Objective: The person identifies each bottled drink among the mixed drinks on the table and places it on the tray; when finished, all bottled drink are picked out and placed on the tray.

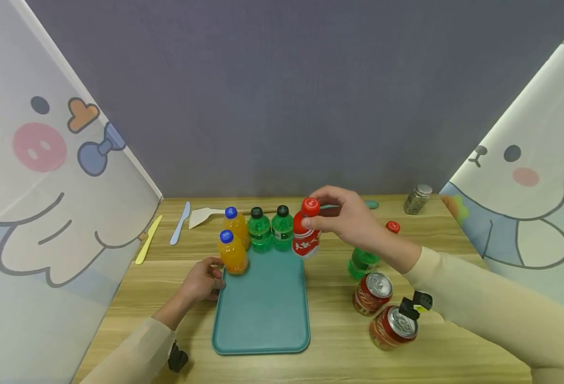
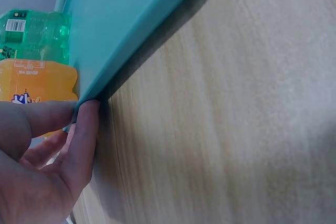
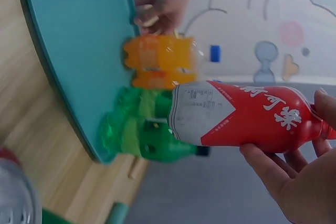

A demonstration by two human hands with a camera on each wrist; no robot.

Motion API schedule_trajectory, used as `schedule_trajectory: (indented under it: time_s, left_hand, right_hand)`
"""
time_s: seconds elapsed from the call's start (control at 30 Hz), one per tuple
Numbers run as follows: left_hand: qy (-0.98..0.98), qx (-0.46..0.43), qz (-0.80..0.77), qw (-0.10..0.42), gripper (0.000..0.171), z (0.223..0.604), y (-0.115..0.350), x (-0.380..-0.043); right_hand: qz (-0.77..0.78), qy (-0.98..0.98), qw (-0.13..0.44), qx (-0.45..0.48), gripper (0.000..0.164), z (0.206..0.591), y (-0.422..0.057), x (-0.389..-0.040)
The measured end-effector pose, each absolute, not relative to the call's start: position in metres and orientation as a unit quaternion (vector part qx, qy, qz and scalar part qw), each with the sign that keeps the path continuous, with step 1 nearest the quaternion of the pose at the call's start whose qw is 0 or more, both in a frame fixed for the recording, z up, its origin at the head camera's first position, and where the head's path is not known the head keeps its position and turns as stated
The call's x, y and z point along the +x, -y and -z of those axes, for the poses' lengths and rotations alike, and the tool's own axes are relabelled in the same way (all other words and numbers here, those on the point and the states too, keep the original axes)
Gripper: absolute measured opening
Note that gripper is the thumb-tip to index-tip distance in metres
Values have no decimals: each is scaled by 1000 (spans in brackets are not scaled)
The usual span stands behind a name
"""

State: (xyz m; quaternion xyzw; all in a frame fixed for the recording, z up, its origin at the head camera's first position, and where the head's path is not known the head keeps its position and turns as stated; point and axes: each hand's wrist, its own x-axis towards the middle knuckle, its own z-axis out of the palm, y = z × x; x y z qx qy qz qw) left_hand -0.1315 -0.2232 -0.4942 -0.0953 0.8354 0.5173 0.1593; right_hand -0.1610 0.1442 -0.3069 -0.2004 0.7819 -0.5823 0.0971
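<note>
My right hand (image 1: 341, 213) grips a red bottle (image 3: 247, 114) near its neck, cap up and white toward the base, over the tray's far right corner. With thumb and fingers, my left hand (image 2: 47, 156) pinches the left rim of a teal tray (image 1: 262, 314). Two orange drink bottles with blue caps stand at the tray's far left, the nearer orange bottle (image 1: 233, 255) close to my left fingers. Beside them, along the far edge, stand a green bottle (image 1: 260, 232) and another green bottle (image 1: 282, 228), both with black caps.
Right of the tray are a red can (image 1: 373, 293), a nearer red can (image 1: 393, 327) and a green bottle (image 1: 362, 262) partly behind my forearm; a red cap (image 1: 393, 227) shows beyond. A jar (image 1: 417, 199), white spatula (image 1: 205, 215), blue knife (image 1: 181, 224) and yellow knife (image 1: 149, 240) lie farther out.
</note>
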Motion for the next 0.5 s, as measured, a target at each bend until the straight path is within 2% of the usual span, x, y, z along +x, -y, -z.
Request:
schedule_trajectory:
  time_s: [0.3, 0.5]
  left_hand:
    - [-833, -92, -522, 158, 57, 496, 222, -130]
    - [-833, -90, -524, 154, 56, 496, 223, -130]
  right_hand:
    - [583, -775, 160, -185, 36, 338, -98, -173]
    - [544, -807, 153, -169, 38, 357, -77, -178]
